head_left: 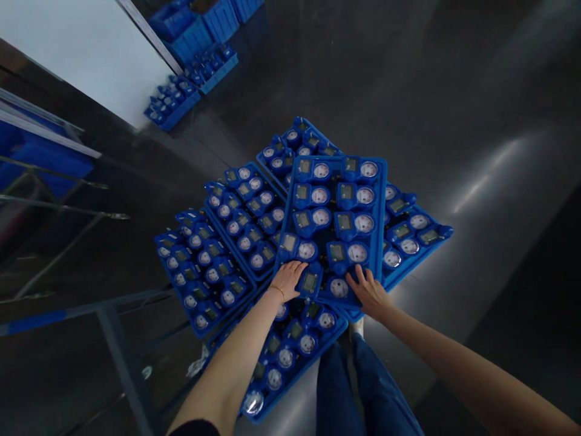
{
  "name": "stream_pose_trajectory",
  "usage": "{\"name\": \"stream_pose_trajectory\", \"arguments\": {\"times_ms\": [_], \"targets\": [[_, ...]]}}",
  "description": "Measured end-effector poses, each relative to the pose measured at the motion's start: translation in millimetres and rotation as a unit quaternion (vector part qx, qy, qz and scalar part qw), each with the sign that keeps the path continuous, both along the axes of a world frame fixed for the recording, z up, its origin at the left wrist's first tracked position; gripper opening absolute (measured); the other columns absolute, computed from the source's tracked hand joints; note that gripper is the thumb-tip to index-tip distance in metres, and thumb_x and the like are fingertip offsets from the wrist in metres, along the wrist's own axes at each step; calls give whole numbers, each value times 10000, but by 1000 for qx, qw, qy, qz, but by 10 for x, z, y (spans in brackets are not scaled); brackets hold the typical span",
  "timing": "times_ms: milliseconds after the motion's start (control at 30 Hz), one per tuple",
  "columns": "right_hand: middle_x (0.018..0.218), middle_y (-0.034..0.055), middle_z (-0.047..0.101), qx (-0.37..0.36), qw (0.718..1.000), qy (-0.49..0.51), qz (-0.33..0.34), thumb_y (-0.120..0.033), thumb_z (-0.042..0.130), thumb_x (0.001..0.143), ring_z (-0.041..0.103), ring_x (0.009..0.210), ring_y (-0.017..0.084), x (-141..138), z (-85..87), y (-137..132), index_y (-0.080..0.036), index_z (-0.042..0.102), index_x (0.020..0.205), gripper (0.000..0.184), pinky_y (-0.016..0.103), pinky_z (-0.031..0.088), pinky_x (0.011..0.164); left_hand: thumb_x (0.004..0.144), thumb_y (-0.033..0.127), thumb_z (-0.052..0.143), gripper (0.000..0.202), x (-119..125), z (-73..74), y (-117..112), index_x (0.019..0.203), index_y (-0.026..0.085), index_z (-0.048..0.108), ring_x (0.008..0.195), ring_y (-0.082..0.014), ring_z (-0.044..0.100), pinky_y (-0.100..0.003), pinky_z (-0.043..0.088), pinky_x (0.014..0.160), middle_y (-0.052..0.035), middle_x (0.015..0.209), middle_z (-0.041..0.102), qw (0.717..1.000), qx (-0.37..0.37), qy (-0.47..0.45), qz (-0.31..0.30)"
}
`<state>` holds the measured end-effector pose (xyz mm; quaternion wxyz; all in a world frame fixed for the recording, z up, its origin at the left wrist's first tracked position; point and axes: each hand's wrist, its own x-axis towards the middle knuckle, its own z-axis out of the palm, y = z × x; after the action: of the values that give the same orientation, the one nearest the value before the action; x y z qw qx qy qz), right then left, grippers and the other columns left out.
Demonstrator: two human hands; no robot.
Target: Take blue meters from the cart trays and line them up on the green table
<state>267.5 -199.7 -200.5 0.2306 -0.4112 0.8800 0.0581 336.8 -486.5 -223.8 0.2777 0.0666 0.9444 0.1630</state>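
A blue tray (380, 206) filled with blue water meters lies on top of several similar trays. Each meter has a round white dial and a small grey display. At the tray's near end, a water meter (310, 282) sits between my two hands. My left hand (289, 280) has its fingers curled on the display side of it. My right hand (370, 293) grips from the dial side, thumb and fingers bent over the edge. The undersides of both hands' fingers are hidden.
Meter-filled trays spread out below, one at left (204, 272), one near my legs (290, 357) and one at right (408, 242). A metal frame (113, 339) stands at lower left. More blue bins (193, 39) and meter trays (179, 112) line a white panel (100, 54).
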Motion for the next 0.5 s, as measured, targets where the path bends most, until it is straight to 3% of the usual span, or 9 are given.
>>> {"name": "stream_pose_trajectory", "arguments": {"times_ms": [200, 367, 500], "targets": [[1424, 263, 318, 4, 1000, -4, -19, -86, 752, 601, 424, 1205, 431, 74, 160, -105, -127, 395, 1387, 864, 465, 514, 895, 581, 295, 785, 1056, 25, -16, -39, 1464, 180, 215, 1350, -301, 386, -442, 317, 1148, -149, 1467, 386, 999, 30, -33, -3], [1426, 261, 309, -16, 998, -46, -34, -142, 795, 564, 425, 1199, 428, 47, 504, -51, -124, 389, 1393, 923, 456, 519, 896, 568, 352, 803, 1138, 157, 42, 86, 1484, 164, 155, 1400, -325, 323, -506, 254, 1181, -170, 1512, 339, 1000, -8, -17, 8], [1428, 244, 304, -52, 996, -46, -57, -159, 737, 599, 426, 1194, 415, 101, 812, 267, -159, 391, 1394, 867, 467, 551, 844, 693, 332, 738, 1060, 113, 142, 338, 1507, 160, 80, 1469, -310, 175, -530, 143, 1213, -159, 1581, 228, 995, -49, 41, -82]]}}
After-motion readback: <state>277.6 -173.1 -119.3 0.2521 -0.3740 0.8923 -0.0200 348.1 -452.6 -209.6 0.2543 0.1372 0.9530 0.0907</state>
